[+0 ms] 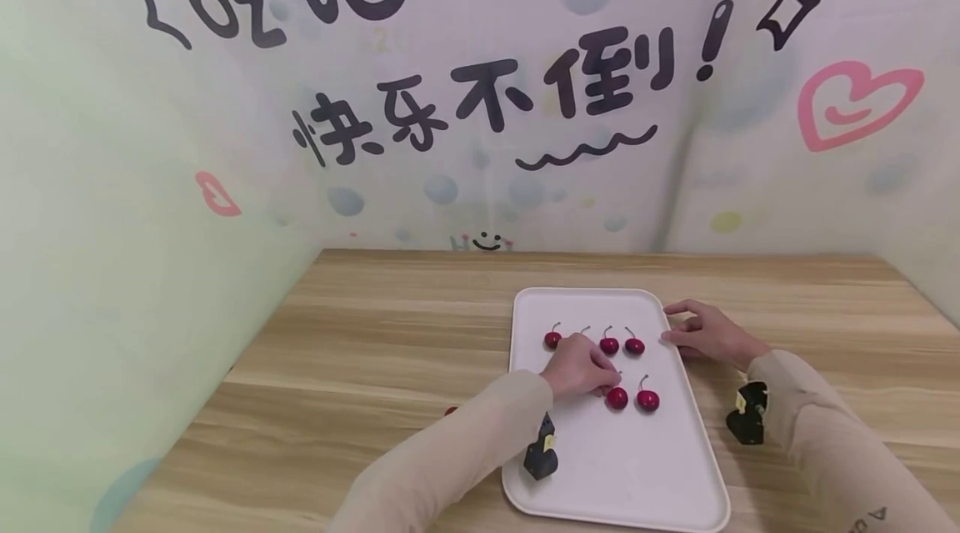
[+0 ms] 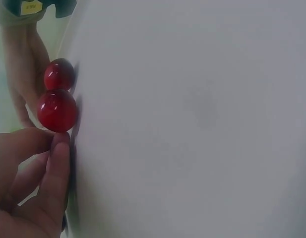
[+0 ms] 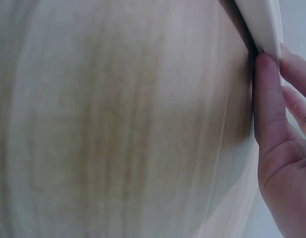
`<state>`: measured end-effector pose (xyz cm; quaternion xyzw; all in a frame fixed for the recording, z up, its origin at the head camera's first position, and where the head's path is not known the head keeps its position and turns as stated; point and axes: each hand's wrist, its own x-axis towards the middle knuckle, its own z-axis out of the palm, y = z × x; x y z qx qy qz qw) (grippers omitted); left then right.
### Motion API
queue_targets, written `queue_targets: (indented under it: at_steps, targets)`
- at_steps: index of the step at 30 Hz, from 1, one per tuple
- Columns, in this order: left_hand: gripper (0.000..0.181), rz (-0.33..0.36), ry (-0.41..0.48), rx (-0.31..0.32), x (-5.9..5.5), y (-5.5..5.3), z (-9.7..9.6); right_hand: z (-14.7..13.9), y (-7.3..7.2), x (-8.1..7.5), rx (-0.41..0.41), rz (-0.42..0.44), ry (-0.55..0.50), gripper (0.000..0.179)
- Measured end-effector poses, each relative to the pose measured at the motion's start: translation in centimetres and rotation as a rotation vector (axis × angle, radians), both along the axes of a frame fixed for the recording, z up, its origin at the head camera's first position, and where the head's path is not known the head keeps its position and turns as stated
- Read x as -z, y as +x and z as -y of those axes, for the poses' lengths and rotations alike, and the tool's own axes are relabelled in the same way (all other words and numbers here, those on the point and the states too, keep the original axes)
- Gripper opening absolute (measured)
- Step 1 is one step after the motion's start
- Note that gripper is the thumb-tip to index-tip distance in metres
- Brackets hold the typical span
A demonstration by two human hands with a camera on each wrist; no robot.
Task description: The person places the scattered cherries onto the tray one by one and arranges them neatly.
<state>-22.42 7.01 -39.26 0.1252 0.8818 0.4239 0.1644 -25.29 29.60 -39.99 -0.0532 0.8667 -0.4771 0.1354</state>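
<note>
My left hand (image 1: 576,364) reaches over the white tray (image 1: 600,466). Its thumb and finger pinch the top of a red cherry (image 1: 617,399) where the stem is; in the left wrist view this cherry (image 2: 57,111) sits right at the fingertips. Just right of it lies another cherry (image 1: 648,400), stem up. Farther back, a row of cherries runs across the tray, including one at the left (image 1: 552,339) and one at the right (image 1: 634,346); my hand partly hides this row. At the tray's right rim, my right hand (image 1: 708,335) holds the edge between thumb and fingers.
Beside the tray's left side, a cherry (image 1: 451,411) shows on the wooden table (image 1: 360,341), mostly hidden by my left sleeve (image 1: 457,450). A printed cloth backdrop (image 1: 420,208) hangs behind the table. Black wrist devices (image 1: 542,454) sit under both forearms.
</note>
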Motion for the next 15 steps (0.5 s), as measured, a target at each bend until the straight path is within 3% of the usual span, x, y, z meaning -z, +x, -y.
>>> queue_targets:
  at_steps: [15]
  targets:
    - [0.005,0.002,0.018,-0.005,0.35,-0.32,-0.03,-0.21,-0.06,0.02,-0.015,-0.003,-0.029,0.058]
